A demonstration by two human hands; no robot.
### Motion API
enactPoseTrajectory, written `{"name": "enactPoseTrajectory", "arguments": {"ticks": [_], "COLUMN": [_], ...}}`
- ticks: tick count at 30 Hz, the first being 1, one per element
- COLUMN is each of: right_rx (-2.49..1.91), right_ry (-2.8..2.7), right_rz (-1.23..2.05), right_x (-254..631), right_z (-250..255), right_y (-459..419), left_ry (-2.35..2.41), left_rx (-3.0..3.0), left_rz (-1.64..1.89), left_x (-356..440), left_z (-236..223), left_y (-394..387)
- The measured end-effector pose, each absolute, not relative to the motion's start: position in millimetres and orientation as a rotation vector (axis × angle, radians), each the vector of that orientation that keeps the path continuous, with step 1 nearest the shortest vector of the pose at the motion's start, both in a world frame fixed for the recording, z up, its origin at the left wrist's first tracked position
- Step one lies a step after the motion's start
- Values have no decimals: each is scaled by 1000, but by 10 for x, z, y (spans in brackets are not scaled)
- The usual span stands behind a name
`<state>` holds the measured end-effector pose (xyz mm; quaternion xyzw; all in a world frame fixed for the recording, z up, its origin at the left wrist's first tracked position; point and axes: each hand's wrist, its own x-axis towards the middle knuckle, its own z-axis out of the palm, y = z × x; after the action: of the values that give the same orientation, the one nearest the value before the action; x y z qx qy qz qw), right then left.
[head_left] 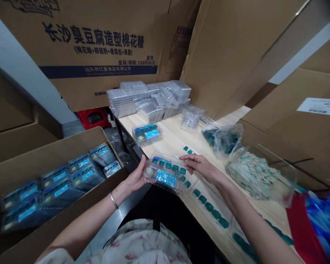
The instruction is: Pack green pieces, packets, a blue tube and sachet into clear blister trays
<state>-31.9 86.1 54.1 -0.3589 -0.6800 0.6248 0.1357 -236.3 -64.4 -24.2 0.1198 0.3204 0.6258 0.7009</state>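
A clear plastic blister pack (165, 172) is held over the table's near edge. It shows a row of dark green pieces, a blue panel with white marks and a small pale piece at its left end. My left hand (139, 174) grips its left end, thumb up along the side. At the upper right edge of the pack, my right hand (198, 165) has its fingers pinched together on the plastic rim. More green pieces (209, 206) lie in a line on the table beneath my right forearm. Another filled pack (147, 134) rests on the table just beyond.
Stacks of clear plastic trays (123, 103) stand at the table's back. To the right are a bag of green pieces (225, 139) and a clear bin (287, 183) of small pale-and-green pieces. An open carton (96, 190) on the left holds rows of filled packs.
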Motion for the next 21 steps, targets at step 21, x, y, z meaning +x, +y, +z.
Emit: {"name": "enactPoseTrajectory", "arguments": {"ticks": [21], "right_rx": [-884], "right_ry": [-1870], "right_rz": [1608], "right_x": [-783], "right_z": [284], "right_y": [773], "left_ry": [1231], "left_rx": [554], "left_rz": [1693], "left_x": [-2601], "left_z": [71], "left_y": [-654]}}
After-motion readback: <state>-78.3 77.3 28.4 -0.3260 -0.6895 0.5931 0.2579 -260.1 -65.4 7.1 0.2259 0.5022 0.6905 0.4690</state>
